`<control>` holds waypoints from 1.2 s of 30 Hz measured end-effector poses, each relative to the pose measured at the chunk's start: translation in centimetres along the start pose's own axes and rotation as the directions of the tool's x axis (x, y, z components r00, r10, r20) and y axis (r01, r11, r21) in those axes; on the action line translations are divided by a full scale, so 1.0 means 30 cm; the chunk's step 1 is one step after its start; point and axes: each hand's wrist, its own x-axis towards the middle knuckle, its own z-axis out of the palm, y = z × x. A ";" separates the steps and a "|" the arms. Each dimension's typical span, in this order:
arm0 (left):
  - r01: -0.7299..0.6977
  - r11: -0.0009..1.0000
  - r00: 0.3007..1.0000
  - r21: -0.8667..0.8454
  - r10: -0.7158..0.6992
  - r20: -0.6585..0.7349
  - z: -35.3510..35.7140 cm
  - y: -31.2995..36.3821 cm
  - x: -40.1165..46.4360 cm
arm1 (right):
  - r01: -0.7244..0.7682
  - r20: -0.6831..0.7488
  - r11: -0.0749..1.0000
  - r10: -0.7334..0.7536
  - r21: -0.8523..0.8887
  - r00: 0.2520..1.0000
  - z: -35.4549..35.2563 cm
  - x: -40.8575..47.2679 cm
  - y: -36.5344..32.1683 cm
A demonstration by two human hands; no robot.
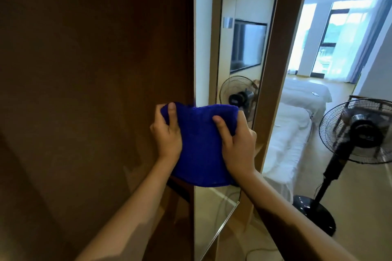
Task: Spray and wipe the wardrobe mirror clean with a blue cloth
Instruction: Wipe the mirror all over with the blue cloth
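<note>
A blue cloth [200,144] hangs in front of me, held by both hands at its upper corners. My left hand [166,133] grips the cloth's left edge, thumb on the front. My right hand [236,142] grips its right edge, thumb pressed on the front as well. Behind the cloth stands the tall narrow wardrobe mirror [239,48], set on a brown wooden door and seen at a steep angle. It reflects a dark screen and a fan. No spray bottle is in view.
A dark brown wardrobe panel [95,91] fills the left half. To the right, a black standing fan [358,133] stands on the floor beside a white bed [292,129]. Bright windows [337,38] lie at the far end. A cable runs along the floor below the mirror.
</note>
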 end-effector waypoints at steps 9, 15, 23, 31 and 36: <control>0.070 0.994 0.998 0.086 -0.070 -0.005 -0.053 -0.192 -0.204 | -0.057 0.056 0.998 0.057 0.006 0.997 0.009 -0.213 0.164; 0.103 0.986 0.994 0.129 -0.100 -0.032 -0.093 -0.370 -0.371 | -0.122 0.082 0.992 0.119 0.021 0.989 0.025 -0.400 0.302; 0.198 0.958 0.980 0.207 -0.188 -0.069 -0.157 -0.660 -0.612 | -0.066 0.083 0.996 0.071 -0.067 0.994 0.057 -0.669 0.528; 0.192 0.945 0.981 0.265 -0.176 -0.081 -0.216 -0.902 -0.873 | -0.103 0.123 0.991 0.114 -0.090 0.986 0.085 -0.962 0.771; 0.189 0.939 0.982 0.287 -0.174 -0.078 -0.261 -1.069 -1.028 | -0.104 0.138 0.990 0.116 -0.092 0.984 0.111 -1.142 0.915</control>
